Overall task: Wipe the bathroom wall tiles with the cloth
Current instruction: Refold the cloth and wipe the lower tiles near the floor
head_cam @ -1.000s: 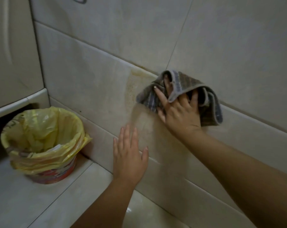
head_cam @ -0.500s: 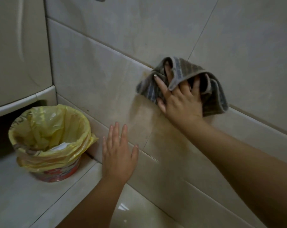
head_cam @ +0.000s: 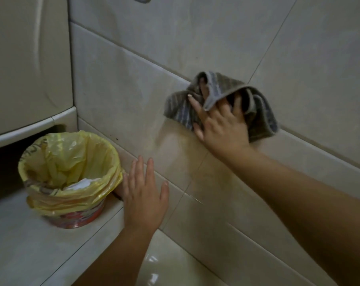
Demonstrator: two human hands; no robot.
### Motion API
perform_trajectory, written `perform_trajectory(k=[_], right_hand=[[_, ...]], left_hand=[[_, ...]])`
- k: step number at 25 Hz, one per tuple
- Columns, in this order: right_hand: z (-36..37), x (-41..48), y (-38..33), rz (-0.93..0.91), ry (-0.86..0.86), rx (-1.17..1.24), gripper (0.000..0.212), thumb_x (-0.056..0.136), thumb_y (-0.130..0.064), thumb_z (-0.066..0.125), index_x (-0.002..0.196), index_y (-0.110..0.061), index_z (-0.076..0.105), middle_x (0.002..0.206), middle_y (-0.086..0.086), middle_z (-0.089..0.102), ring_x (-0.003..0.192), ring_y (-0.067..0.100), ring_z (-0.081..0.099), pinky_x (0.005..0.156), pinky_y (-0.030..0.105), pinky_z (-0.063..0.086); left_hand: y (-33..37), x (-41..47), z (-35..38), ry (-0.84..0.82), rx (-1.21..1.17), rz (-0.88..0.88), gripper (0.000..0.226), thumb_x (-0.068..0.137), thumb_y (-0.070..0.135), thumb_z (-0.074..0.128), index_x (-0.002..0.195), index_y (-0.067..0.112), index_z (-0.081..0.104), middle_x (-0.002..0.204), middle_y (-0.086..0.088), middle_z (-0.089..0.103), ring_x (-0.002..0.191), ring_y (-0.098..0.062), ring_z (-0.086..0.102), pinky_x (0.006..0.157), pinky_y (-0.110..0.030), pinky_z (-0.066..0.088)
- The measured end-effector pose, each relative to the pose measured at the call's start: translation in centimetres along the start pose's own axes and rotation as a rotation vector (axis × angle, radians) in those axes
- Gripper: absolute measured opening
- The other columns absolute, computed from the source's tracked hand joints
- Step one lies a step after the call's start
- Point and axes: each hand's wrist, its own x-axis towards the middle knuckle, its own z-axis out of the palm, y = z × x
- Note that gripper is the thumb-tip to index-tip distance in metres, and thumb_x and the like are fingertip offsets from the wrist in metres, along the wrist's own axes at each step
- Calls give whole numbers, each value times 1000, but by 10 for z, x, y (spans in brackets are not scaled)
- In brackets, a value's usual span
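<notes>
In the lower centre, the left hand (head_cam: pixel 145 196) lies flat with straight fingers against the wall tiles (head_cam: pixel 117 89). At lower left stands a bin (head_cam: pixel 77 218) lined with a yellow bag. Farther up, right of centre, the right hand (head_cam: pixel 222 125) presses spread fingers into the striped grey cloth (head_cam: pixel 178 109), one fold draped over them.

A: left hand (head_cam: pixel 145 195) pose?
B: Low, back of hand to camera, fingers straight and close together, thumb splayed to the right. Bare forearm rises from bottom centre.
A: right hand (head_cam: pixel 220 124)?
B: Higher, off to the right, well apart from the left. Fingers spread, fairly straight, pressing flat on the cloth (head_cam: pixel 179 109). A fold drapes over the middle fingers and hides their tips. Arm extended, bare, entering from the lower right.
</notes>
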Motion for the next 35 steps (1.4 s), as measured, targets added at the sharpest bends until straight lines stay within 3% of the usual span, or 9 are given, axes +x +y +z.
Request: perform_trajectory(k=[2,6,14,18,22,26,29,32,35], right_hand=[[19,-2,-42,-90,21,27,54,97,-35,32,146,-15,41,145,11,49,137,31,34,115,44,-11],[40,-81,-44,-348,-59,210,52,83,-16,62,132,-5,55,126,19,63,122,39,52,112,49,24],[23,0,-43,-92,106,38,55,90,-32,41,142,-17,49,144,12,49,132,35,47,117,45,0],[45,-58,-66,-349,-169,139,54,87,-27,58,140,-14,51,145,11,48,134,37,43,113,54,18],[19,-51,-12,-229,68,292,47,88,-26,50,133,-14,59,132,17,59,120,34,46,103,47,33],[14,24,-19,-119,127,10,60,88,-41,37,145,-23,45,144,10,50,131,34,46,113,47,1],[37,12,-64,-247,7,78,53,79,-30,44,123,-14,67,127,12,64,123,37,54,112,46,20],[44,-50,-64,-376,-182,176,51,85,-28,44,131,-15,61,136,11,58,129,35,49,114,50,24],[36,-76,-26,-389,-101,301,50,89,-27,46,136,-14,55,140,14,53,132,36,43,113,52,28]], left_hand=[[0,0,3,3,-18,-9,75,90,52,23,155,15,24,164,-11,19,152,-26,11,123,-50,11],[2,6,2,18,-25,-8,73,90,50,31,154,14,27,163,-12,20,152,-27,13,122,-51,14],[-2,6,-1,7,-9,-12,74,90,51,24,155,15,24,164,-10,18,152,-25,11,123,-50,13],[-2,9,3,17,-28,-26,72,92,49,31,155,16,23,164,-10,18,152,-24,10,123,-48,10],[3,13,4,13,-38,-16,71,91,45,37,154,14,27,163,-11,21,152,-25,12,122,-51,16],[3,8,8,7,-22,13,71,92,49,28,154,16,25,164,-9,19,152,-23,11,122,-50,17],[-2,10,10,27,-8,-9,71,90,48,29,152,13,31,161,-11,26,150,-26,18,120,-53,23],[-6,13,6,39,28,-10,71,90,47,29,151,11,33,160,-13,28,150,-28,22,119,-53,25],[-5,13,2,27,31,-3,72,90,48,27,152,12,32,161,-12,25,151,-27,19,120,-52,22]])
